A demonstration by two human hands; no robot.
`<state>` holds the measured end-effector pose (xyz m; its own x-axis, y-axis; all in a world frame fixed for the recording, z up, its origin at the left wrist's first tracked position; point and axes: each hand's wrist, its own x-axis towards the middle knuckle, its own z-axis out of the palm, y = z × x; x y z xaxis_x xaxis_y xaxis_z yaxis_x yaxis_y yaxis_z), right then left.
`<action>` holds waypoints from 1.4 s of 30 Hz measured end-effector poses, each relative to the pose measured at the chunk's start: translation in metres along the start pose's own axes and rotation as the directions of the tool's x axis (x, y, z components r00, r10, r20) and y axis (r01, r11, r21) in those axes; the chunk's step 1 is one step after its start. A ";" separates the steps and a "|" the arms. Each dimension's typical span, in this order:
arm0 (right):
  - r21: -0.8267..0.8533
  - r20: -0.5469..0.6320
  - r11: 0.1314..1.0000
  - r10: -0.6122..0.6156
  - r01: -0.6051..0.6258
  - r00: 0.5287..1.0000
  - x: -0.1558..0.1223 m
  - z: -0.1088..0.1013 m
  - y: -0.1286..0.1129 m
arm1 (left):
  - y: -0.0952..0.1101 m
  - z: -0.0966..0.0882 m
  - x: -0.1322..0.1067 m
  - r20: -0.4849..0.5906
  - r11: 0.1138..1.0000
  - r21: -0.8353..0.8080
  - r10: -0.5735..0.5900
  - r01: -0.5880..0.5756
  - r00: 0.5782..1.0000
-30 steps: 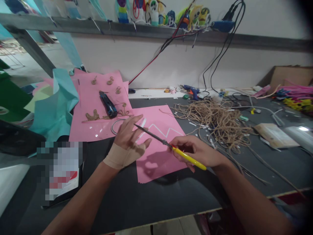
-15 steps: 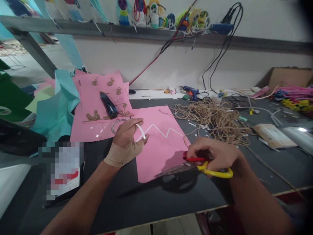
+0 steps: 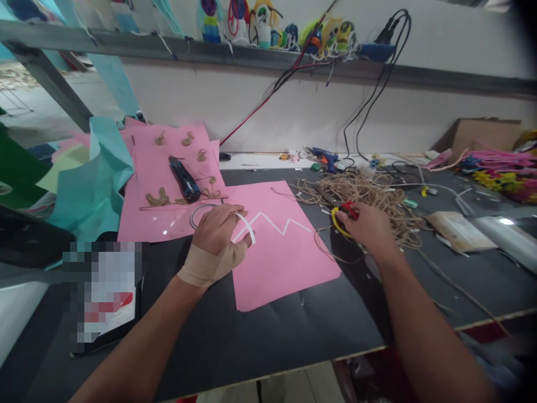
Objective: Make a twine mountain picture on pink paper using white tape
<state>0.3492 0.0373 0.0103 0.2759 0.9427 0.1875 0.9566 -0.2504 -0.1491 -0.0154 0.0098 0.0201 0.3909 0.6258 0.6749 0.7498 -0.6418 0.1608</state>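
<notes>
My left hand (image 3: 216, 232), with a tan wrap around the wrist and thumb base, pinches a narrow white strip (image 3: 248, 225) that curls from its fingers. A thin grey ring (image 3: 193, 215) shows behind that hand, partly hidden by it. Under the strip lies a pink sheet (image 3: 272, 263) bearing a white zigzag line (image 3: 274, 223). To the sheet's right, my right hand (image 3: 367, 226) grips scissors (image 3: 339, 221) by their red and yellow handles. Their blades point away, over the edge of a tangled pile of brown twine (image 3: 377, 190).
Left of the sheet, more pink paper (image 3: 151, 179) carries small twine pieces and a utility knife (image 3: 183, 179). A dark-edged device (image 3: 137, 302), partly blurred, lies at front left. Behind stand a blue glue gun (image 3: 329, 159) and a shelf rail (image 3: 268, 56) with small figures.
My right hand has carried the scissors from above the sheet's front right corner up and away to the twine pile. My left hand stays nearly still with the strip.
</notes>
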 end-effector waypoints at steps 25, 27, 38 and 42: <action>0.567 0.147 0.584 -0.765 0.580 0.627 -0.034 -0.035 -0.038 | 0.002 0.001 0.000 0.022 0.999 0.050 0.007 -0.008 1.000; 0.653 0.023 0.369 -0.883 0.661 0.470 -0.059 -0.043 -0.067 | 0.001 0.002 0.000 0.023 0.999 0.042 0.013 -0.014 1.000; 0.341 0.052 0.148 -0.989 0.928 0.138 -0.109 -0.017 -0.133 | -0.001 -0.007 0.002 0.059 0.995 0.102 0.011 -0.017 0.998; 0.642 0.043 0.267 -0.948 0.719 0.315 -0.097 -0.019 -0.132 | 0.000 -0.008 0.003 0.067 0.993 0.117 0.020 -0.028 0.998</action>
<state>0.1975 -0.0250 0.0301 -0.8243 0.5433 0.1588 0.3939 0.7521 -0.5284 -0.0184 0.0076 0.0282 0.4408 0.6411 0.6282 0.7959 -0.6027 0.0566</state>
